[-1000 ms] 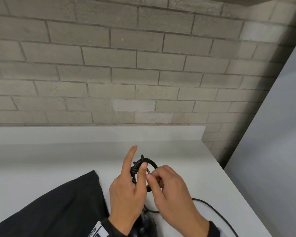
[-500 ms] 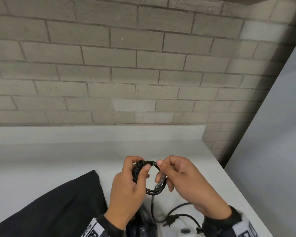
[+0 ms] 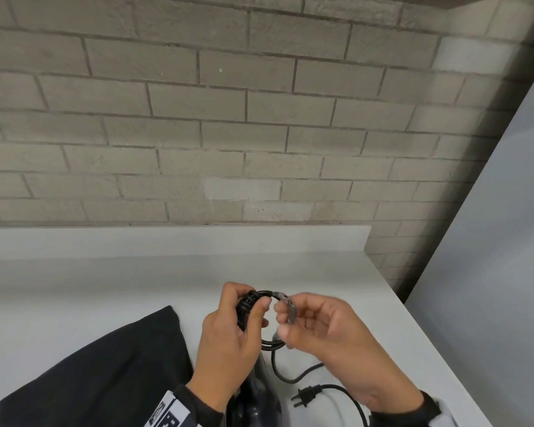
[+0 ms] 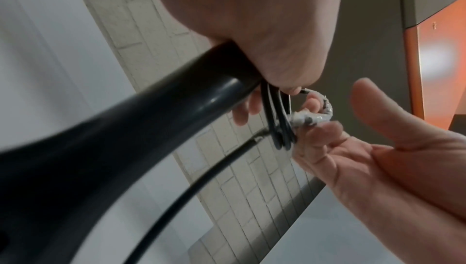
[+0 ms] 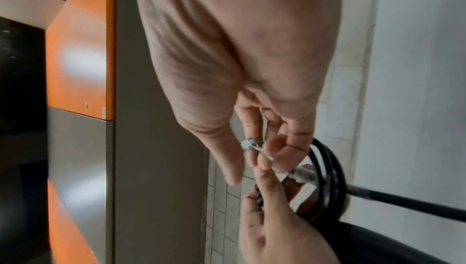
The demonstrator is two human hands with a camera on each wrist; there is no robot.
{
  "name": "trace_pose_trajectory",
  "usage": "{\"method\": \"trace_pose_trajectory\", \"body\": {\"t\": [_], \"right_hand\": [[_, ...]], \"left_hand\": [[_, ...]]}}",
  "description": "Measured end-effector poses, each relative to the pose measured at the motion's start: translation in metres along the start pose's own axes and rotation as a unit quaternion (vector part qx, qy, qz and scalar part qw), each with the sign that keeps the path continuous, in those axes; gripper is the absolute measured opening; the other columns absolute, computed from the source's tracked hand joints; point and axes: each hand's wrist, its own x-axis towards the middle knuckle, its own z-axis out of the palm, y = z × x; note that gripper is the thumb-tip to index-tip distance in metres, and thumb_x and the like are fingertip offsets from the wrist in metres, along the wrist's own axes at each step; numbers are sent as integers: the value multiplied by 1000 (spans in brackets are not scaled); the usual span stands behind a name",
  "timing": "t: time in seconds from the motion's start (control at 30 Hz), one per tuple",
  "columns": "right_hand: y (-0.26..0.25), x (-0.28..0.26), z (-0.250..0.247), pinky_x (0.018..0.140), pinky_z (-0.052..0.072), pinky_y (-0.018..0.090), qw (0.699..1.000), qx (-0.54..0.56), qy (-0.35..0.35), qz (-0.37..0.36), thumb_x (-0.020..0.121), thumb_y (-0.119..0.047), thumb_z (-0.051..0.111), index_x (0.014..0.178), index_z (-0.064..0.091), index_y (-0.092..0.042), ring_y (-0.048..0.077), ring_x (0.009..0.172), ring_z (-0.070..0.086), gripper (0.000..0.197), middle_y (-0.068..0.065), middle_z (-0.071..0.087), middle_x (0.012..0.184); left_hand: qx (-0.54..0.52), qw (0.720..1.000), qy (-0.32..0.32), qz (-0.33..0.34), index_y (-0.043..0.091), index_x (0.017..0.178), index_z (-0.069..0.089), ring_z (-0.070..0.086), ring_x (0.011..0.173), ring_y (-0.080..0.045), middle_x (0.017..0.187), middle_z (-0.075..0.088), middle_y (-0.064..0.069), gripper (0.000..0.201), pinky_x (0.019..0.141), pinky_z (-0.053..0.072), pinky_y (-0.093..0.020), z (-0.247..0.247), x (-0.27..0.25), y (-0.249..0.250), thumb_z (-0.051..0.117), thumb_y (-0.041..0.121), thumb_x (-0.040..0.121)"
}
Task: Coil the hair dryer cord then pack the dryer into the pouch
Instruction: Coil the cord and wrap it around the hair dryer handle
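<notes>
Your left hand [image 3: 228, 337] still grips the coiled cord [image 3: 261, 318] above the bench [image 3: 105, 288]. Your right hand [image 3: 330, 337] has shifted from steadying the loop to pinching a silvery twist tie [image 3: 287, 306] on it, so securing begins; the pouch [image 3: 105, 371] lies left of your hands.

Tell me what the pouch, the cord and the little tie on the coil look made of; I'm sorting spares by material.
Pouch: soft black fabric, matte, draping in folds.
Cord: black rubber or plastic sheath, smooth with a slight sheen.
Tie: silvery and crinkled, probably a foil-covered wire twist tie; unsure.
</notes>
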Motion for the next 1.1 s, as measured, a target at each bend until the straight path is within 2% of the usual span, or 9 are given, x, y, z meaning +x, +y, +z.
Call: {"method": "trace_pose_trajectory", "body": {"t": [0.07,0.17,0.33,0.53,0.67,0.77,0.83,0.97,1.1], "right_hand": [[12,-5,2,79,50,22,999,-43,-4,-20,82,3,70,101,72,-19,9,78,59,30,-8,69,87],[29,-6,11,81,51,22,982,-159,41,-98,83,4,67,113,65,-38,9,89,63,51,-11,67,104],[33,-9,18,85,50,16,956,-240,67,-151,89,-4,66,116,59,-51,8,96,67,55,-20,69,98],[24,-8,13,86,52,20,984,-147,70,-67,91,-9,64,97,69,-31,7,91,69,23,-9,73,92],[17,-10,9,82,50,19,995,-60,53,-51,96,-7,55,97,67,-17,3,86,68,16,-7,72,87],[8,-10,5,85,55,29,997,21,53,-54,96,-13,54,98,64,-10,22,90,72,11,1,69,83],[-4,-11,-1,78,57,33,990,128,49,-27,91,-15,55,100,61,-1,28,73,70,18,5,65,76],[-21,-14,-29,46,49,24,935,345,44,70,85,-17,70,104,69,9,10,45,47,32,10,58,80],[-10,-24,-35,61,54,26,944,330,-11,8,61,-25,91,115,65,8,16,66,58,68,13,62,92]], "left_hand": [[6,1000,4,7,32,94,50,68,63,4,84,69,21,15,54,45,-7,-1,0,-2,57,43,88],[27,999,7,24,36,94,49,66,59,-2,81,68,17,14,50,45,-10,1,-1,-5,53,49,95],[43,998,2,44,30,99,56,62,57,-4,62,62,16,25,50,42,-7,3,0,-9,54,54,92],[17,999,-10,26,35,95,53,66,58,3,71,68,17,10,53,43,-4,2,2,-4,59,43,91],[19,999,-19,37,42,94,51,67,57,-4,75,69,15,15,53,47,-10,2,3,-6,59,55,91],[35,998,-23,47,42,100,52,67,59,-5,69,69,11,19,55,47,-12,2,3,-10,54,57,88],[26,998,-33,38,41,99,52,68,59,-3,69,70,10,16,56,49,-13,3,3,-9,54,56,92],[-3,999,-36,3,39,98,53,71,60,-3,80,70,14,14,59,51,-12,4,3,-7,55,50,88],[-26,999,-12,-24,32,100,56,71,57,-6,78,70,12,17,58,50,-10,3,4,-5,56,43,87]]}}
